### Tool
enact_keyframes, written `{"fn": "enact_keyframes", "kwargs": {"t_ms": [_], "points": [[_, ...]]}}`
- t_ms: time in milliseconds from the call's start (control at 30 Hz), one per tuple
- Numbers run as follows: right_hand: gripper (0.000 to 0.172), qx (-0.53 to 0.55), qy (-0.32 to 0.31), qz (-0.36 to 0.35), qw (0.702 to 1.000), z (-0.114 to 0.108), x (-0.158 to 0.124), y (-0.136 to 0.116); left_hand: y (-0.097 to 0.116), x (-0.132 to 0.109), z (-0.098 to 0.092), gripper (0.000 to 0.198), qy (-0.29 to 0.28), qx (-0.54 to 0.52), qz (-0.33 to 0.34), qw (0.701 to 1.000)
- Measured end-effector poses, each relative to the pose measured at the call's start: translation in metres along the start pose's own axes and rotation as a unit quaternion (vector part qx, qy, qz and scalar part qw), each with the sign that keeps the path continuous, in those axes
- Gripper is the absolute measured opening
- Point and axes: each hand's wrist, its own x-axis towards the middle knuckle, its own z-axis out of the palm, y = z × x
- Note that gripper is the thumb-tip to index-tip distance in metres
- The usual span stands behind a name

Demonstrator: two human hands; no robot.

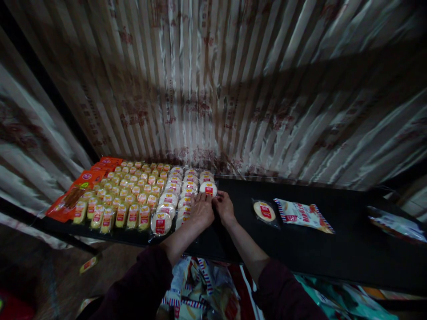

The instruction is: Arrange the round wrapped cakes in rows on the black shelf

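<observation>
Both hands meet at a round wrapped cake with a red label, lying at the right end of the rows on the black table. My left hand lies palm down, fingers resting on the round cakes just below it. My right hand has its fingers bent, pinching the wrapper's lower right edge. Rows of small oval yellow snacks lie further left.
Orange packets line the table's far left. One round cake and a striped packet lie to the right, another bag at the far right. Striped curtains hang behind. Bags of packets sit below the table's front edge.
</observation>
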Motion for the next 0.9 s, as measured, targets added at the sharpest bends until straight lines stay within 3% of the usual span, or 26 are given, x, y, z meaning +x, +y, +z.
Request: {"fn": "enact_keyframes", "kwargs": {"t_ms": [267, 433, 633, 900], "points": [[0.029, -0.078, -0.001, -0.015, 0.997, -0.004, 0.004, 0.007, -0.01, -0.001, 0.011, 0.047, 0.01, -0.017, 0.028, 0.999], [0.023, -0.102, 0.0, -0.048, 0.994, -0.004, 0.006, 0.007, -0.008, 0.0, 0.008, 0.046, 0.003, 0.009, 0.029, 1.0], [0.02, -0.097, 0.004, -0.067, 0.993, -0.002, 0.012, 0.016, -0.007, 0.002, 0.004, 0.044, -0.041, 0.078, 0.034, 0.995], [0.013, -0.267, 0.02, -0.109, 0.957, 0.002, 0.018, 0.022, -0.01, 0.008, 0.011, 0.042, -0.065, 0.137, 0.053, 0.987]]}}
